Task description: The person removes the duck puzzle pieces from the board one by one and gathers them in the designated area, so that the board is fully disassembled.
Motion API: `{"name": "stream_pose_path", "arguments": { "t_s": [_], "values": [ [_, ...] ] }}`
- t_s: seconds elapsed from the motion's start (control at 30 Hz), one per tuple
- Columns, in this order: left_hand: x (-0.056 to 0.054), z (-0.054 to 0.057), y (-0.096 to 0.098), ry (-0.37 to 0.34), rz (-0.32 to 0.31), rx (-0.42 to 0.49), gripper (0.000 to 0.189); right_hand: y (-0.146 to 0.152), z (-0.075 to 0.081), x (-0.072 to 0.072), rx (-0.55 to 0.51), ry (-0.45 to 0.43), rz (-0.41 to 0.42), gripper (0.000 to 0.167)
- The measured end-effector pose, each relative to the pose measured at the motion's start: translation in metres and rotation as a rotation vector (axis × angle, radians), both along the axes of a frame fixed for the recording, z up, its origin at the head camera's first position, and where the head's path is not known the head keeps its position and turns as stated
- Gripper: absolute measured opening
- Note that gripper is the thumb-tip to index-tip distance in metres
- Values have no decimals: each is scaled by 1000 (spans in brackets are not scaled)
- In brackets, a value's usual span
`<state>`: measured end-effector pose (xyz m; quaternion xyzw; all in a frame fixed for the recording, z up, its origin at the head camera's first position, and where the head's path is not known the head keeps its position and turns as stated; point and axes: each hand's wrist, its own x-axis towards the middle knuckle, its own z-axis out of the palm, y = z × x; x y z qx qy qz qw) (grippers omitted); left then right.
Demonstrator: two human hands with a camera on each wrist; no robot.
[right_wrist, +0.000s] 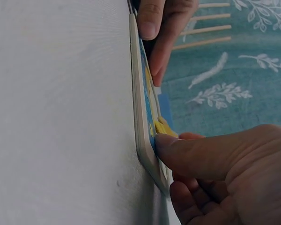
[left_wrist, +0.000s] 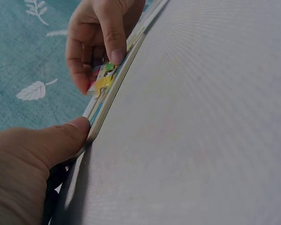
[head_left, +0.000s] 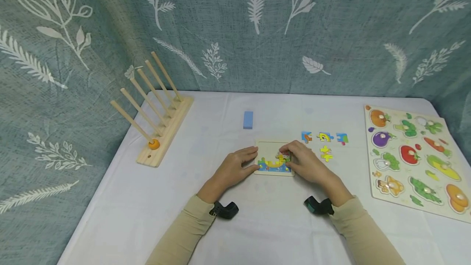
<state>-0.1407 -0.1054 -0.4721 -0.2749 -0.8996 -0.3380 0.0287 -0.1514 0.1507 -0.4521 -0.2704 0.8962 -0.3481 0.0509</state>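
A small wooden jigsaw board lies in front of me, its lower part filled with blue and yellow pieces and its upper part bare. My left hand holds the board's left edge, thumb at the near corner and fingers farther up the side. Over the right side of the board, my right hand pinches a jigsaw piece with yellow and green on it. In the left wrist view that piece is tilted against the board. The right fingers partly hide it in the head view.
Several loose jigsaw pieces lie right of the board. A blue block is behind it. At the left stands a wooden peg rack with an orange bead. A vegetable puzzle board lies at the right, before a patterned curtain.
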Motion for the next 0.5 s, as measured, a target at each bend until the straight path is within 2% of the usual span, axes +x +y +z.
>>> {"name": "stream_pose_path", "arguments": {
  "t_s": [0.13,0.5],
  "values": [
    [0,1,0,-8,2,3,47,0,-1,-1,-12,-37,-27,34],
    [-1,0,0,-1,-3,22,46,13,7,-3,-60,-47,-78,35]
  ]
}}
